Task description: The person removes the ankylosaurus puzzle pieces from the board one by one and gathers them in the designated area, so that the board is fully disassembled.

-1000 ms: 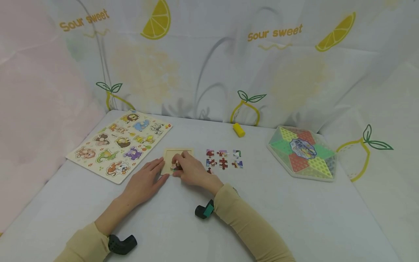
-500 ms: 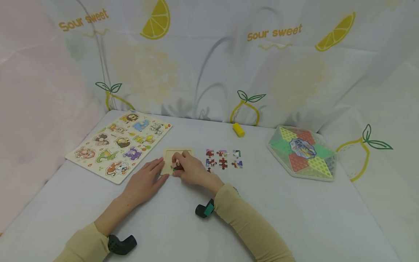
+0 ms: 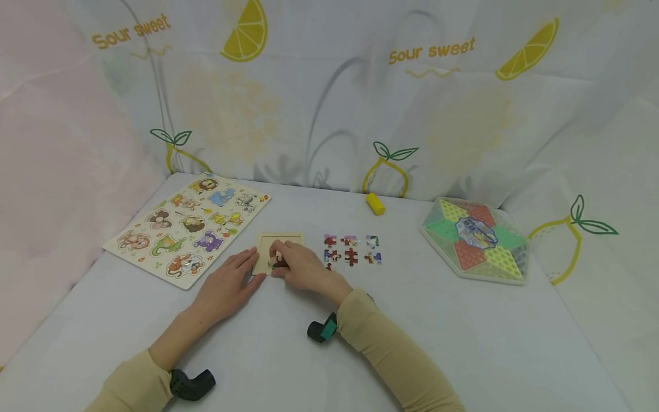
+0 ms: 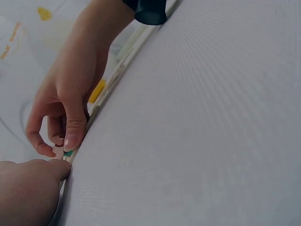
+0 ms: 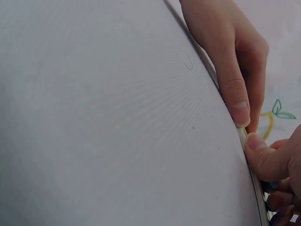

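In the head view, a small square wooden puzzle tray (image 3: 264, 260) lies on the white table. Along its left side and near corner rests my left hand (image 3: 223, 289), with fingers extended and the thumb against the edge. My right hand (image 3: 305, 269) is over the tray, its thumb and index finger pinching a small jigsaw piece (image 4: 58, 149), which the left wrist view shows standing tilted between the fingertips. Part of a dark and coloured picture shows under the curled fingers; the rest of the tray's inside there is hidden by the hand.
Several loose jigsaw pieces (image 3: 352, 257) lie in rows right of the tray. A large animal puzzle board (image 3: 175, 229) is at the left, and a hexagonal box (image 3: 476, 240) with coloured triangles at the right. A yellow cylinder (image 3: 376, 204) lies near the back edge.
The right hand's fingers have shifted slightly over the tray, the middle knuckles a little lower. The left hand and the loose pieces stay where they were.
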